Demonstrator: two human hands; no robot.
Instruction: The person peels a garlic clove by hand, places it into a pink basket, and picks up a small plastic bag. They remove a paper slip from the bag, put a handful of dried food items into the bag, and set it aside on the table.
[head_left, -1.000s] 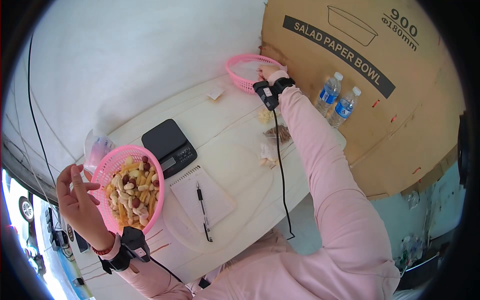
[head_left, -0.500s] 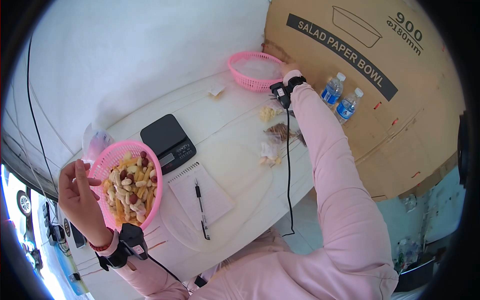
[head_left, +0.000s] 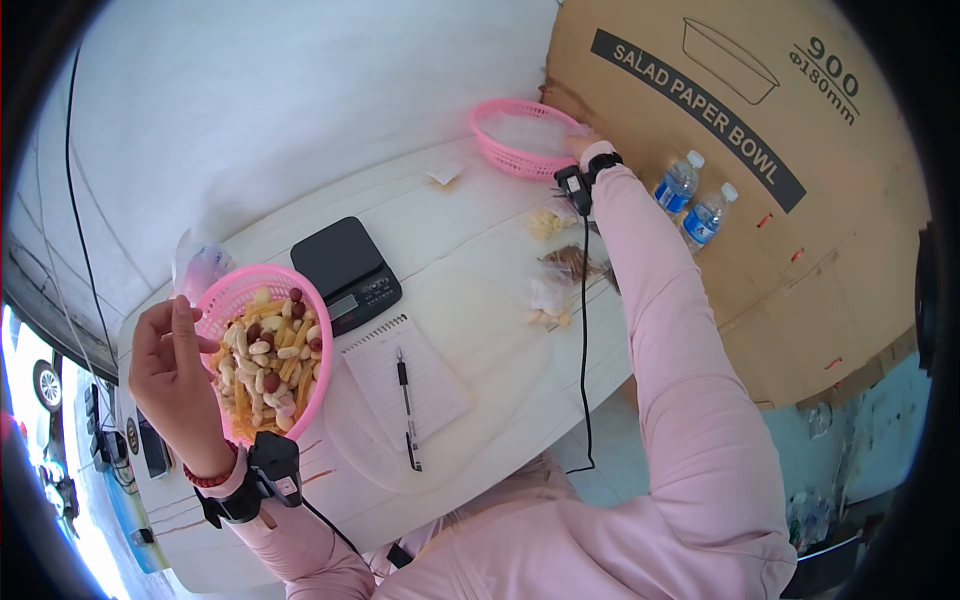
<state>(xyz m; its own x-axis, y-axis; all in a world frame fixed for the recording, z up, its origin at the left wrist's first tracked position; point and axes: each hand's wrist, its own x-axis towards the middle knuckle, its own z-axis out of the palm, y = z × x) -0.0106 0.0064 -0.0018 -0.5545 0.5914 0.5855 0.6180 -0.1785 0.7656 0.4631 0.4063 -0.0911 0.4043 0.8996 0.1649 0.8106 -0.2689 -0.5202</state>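
At the left, my left hand (head_left: 172, 365) is raised beside a pink basket (head_left: 325, 385) of peanuts, red-brown nuts and yellow sticks. Its fingers are loosely curled and apart, with nothing visible in them. My right hand (head_left: 584, 143) reaches to the right rim of a far pink basket (head_left: 522, 164) that holds clear plastic (head_left: 524, 132). The fingers there are small and partly hidden, so whether they grip the plastic is unclear. Between the baskets are a black scale (head_left: 345, 262) and a spiral notepad (head_left: 437, 385) with a pen (head_left: 407, 410) on it.
Small bags of pale pieces (head_left: 549, 222), brown strips (head_left: 566, 262) and whitish contents (head_left: 547, 296) lie by my right forearm. Two water bottles (head_left: 676, 184) (head_left: 706, 218) stand against a large cardboard box (head_left: 800, 290). A black cable hangs from my right wrist.
The whole view has shifted slightly, so the table items appear a little farther right. My right hand remains at the far basket, and my left hand stays raised beside the near one.
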